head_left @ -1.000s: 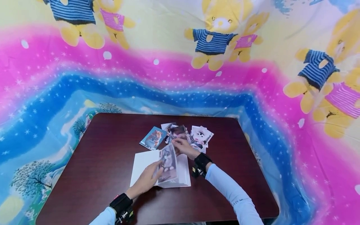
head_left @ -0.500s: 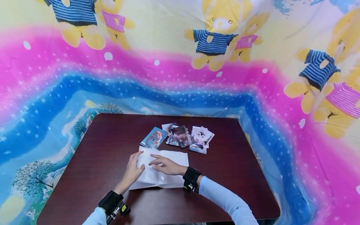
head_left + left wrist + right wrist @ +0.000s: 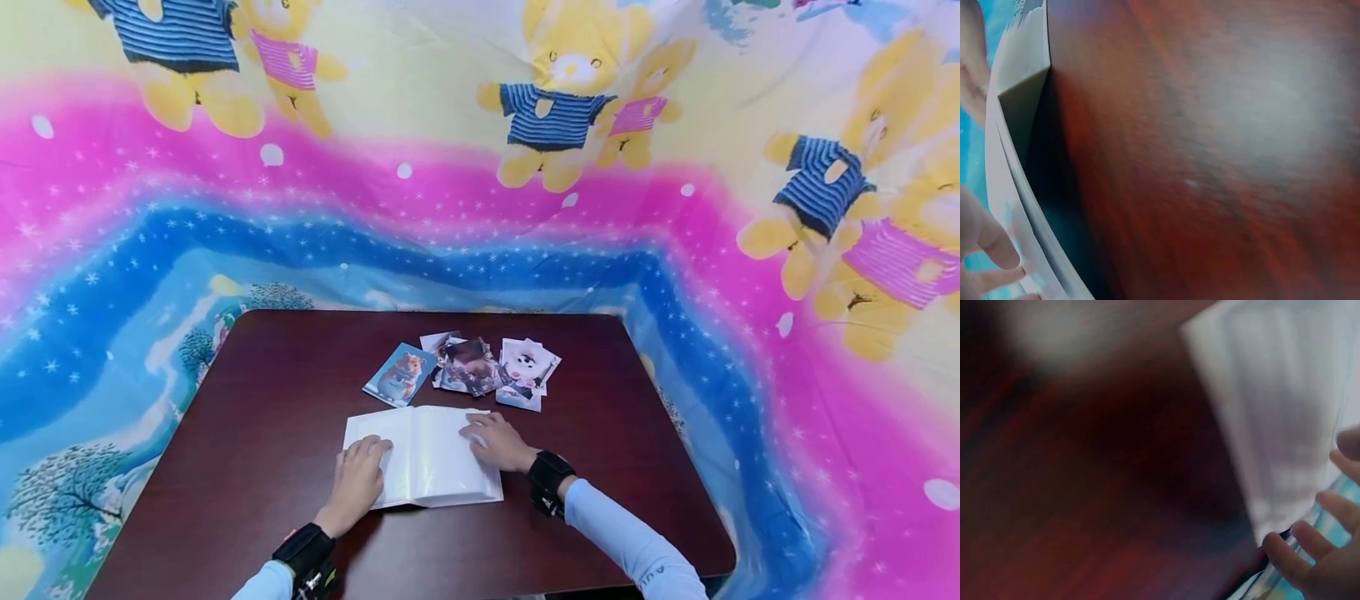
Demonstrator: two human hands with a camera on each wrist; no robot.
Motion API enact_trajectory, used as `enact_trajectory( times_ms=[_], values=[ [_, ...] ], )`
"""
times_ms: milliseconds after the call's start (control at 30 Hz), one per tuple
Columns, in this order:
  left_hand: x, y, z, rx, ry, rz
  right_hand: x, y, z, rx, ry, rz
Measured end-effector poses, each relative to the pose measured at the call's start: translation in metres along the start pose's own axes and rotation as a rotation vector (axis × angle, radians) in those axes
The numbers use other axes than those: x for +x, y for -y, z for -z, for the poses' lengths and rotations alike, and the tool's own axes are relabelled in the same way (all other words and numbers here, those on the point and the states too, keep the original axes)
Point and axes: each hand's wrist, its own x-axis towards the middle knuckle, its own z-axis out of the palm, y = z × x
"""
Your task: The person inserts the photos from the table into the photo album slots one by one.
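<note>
A photo album [image 3: 442, 467] lies spread on the table, showing blank white pages with glossy sleeves. On its left page rests my left hand [image 3: 358, 479], fingers extended over the paper. My right hand [image 3: 498, 442] touches the upper right part of the right page with its fingers spread. In the left wrist view the album's edge [image 3: 1019, 181] stands slightly raised off the table, with the left fingers [image 3: 997, 247] on the page. The right wrist view is blurred; there the right fingers [image 3: 1313, 540] lie by the album's edge.
Behind the album lie a blue picture card [image 3: 401, 373] with a hamster, a pile of dark photos [image 3: 468, 367] and a pile of pale photos [image 3: 527, 367]. The dark red table [image 3: 285, 375] has rounded corners, and a cartoon-bear cloth [image 3: 450, 208] hangs around it.
A sleeve page with a picture, lifted a second ago, has been turned over to the left, leaving white pages showing. My right hand has moved to the right side of the album.
</note>
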Motion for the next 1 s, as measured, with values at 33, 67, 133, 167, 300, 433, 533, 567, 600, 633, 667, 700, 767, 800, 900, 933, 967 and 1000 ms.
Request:
enact_trajectory(
  times_ms=[33,67,133,167,300,433,533,567,600,633,667,700,767,800,900,933,967,1000],
  values=[
    [0.003,0.000,-0.002,0.005,-0.009,0.023,-0.004,-0.002,-0.001,0.013,0.020,-0.023],
    [0.008,0.000,-0.004,0.010,-0.020,0.047,-0.008,-0.004,-0.002,0.028,0.033,-0.040],
    [0.021,0.002,-0.009,0.003,-0.054,0.085,-0.016,-0.006,-0.003,0.080,0.041,-0.069],
    [0.028,0.004,-0.012,-0.003,-0.075,0.101,-0.019,-0.008,-0.004,0.103,0.032,-0.077],
    [0.062,0.018,-0.022,-0.058,-0.152,0.172,-0.034,-0.012,-0.004,0.198,-0.011,-0.119],
    [0.087,0.035,-0.030,-0.083,-0.099,0.281,-0.047,-0.023,-0.010,0.188,-0.053,-0.174],
    [0.098,0.046,-0.035,-0.075,0.018,0.366,-0.058,-0.030,-0.016,0.176,-0.070,-0.212],
    [0.100,0.047,-0.036,-0.068,0.056,0.392,-0.062,-0.031,-0.018,0.174,-0.069,-0.227],
    [0.101,0.047,-0.037,-0.056,0.090,0.414,-0.065,-0.032,-0.020,0.171,-0.068,-0.237],
    [0.103,0.047,-0.038,-0.042,0.117,0.435,-0.068,-0.032,-0.021,0.169,-0.064,-0.243],
    [0.104,0.047,-0.039,-0.030,0.133,0.452,-0.070,-0.032,-0.022,0.166,-0.059,-0.247],
    [0.105,0.046,-0.040,-0.019,0.147,0.468,-0.071,-0.033,-0.024,0.158,-0.051,-0.253],
    [0.106,0.045,-0.042,0.003,0.160,0.496,-0.071,-0.033,-0.025,0.149,-0.041,-0.257],
    [0.108,0.046,-0.044,0.014,0.164,0.505,-0.071,-0.034,-0.025,0.144,-0.039,-0.257],
    [0.115,0.048,-0.047,0.041,0.179,0.534,-0.069,-0.035,-0.023,0.126,-0.037,-0.265],
    [0.117,0.049,-0.047,0.047,0.186,0.543,-0.068,-0.035,-0.022,0.126,-0.039,-0.267],
    [0.120,0.050,-0.046,0.041,0.193,0.554,-0.068,-0.035,-0.021,0.122,-0.043,-0.264],
    [0.122,0.051,-0.045,0.030,0.194,0.560,-0.068,-0.035,-0.020,0.121,-0.044,-0.264]
  ],
)
